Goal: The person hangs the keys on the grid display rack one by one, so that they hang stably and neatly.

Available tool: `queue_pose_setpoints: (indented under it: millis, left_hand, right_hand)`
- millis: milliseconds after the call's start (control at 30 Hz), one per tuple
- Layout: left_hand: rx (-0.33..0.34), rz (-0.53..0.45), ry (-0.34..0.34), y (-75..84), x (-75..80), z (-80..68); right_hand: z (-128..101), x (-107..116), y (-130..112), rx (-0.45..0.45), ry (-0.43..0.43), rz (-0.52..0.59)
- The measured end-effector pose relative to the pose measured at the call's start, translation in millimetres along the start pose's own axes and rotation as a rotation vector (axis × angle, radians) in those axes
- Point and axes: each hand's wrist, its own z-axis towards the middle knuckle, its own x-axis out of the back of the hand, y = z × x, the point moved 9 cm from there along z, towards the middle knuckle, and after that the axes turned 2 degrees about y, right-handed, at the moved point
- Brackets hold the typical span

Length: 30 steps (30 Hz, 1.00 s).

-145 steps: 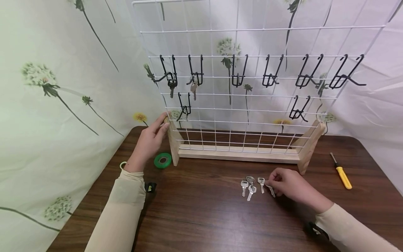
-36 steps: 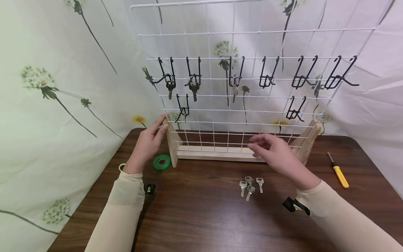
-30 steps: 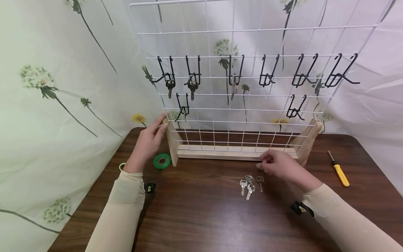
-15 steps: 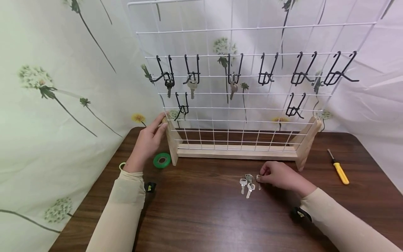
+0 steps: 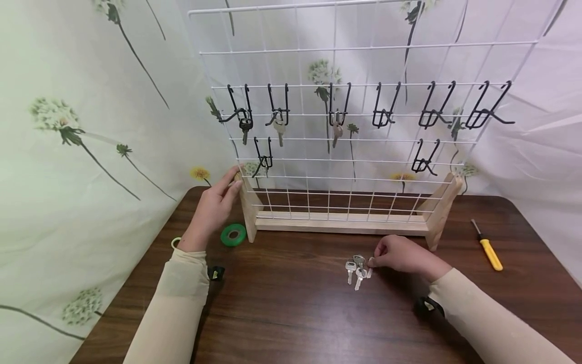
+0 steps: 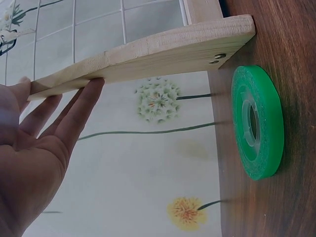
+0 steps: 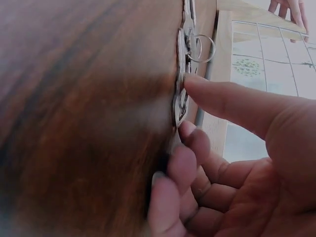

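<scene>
Right hand (image 5: 402, 254) fingers pinch a half-hidden key (image 5: 370, 262) — left hand (image 5: 213, 210) flat against the rack's wooden foot (image 5: 247, 202).

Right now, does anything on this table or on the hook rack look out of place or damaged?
Nothing looks damaged or spilled. The rack stands upright, three keys hang on its top-row hooks, and the loose keys lie together by the right hand.
</scene>
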Motion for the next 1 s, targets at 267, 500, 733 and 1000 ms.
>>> queue_pose_setpoints:
  millis: [267, 500, 733, 1000]
  left_hand:
    - [-0.006, -0.009, 0.005, 1.5, 0.4, 0.0]
    - [0.01, -0.018, -0.006, 1.6, 0.8, -2.0]
    - [0.015, -0.02, -0.005, 1.0, 0.4, -2.9]
    - [0.0, -0.021, 0.001, 0.6, 0.0, -1.0]
  right_hand:
    - [4.5, -4.8, -3.9, 0.049, -0.097, 0.038]
    - [4.2, -7.5, -6.5, 0.06, -0.146, 0.08]
    - [3.3, -9.5, -8.7, 0.062, -0.184, 0.087]
    - [-4.6, -1.2, -21.3, 0.092, -0.201, 0.18]
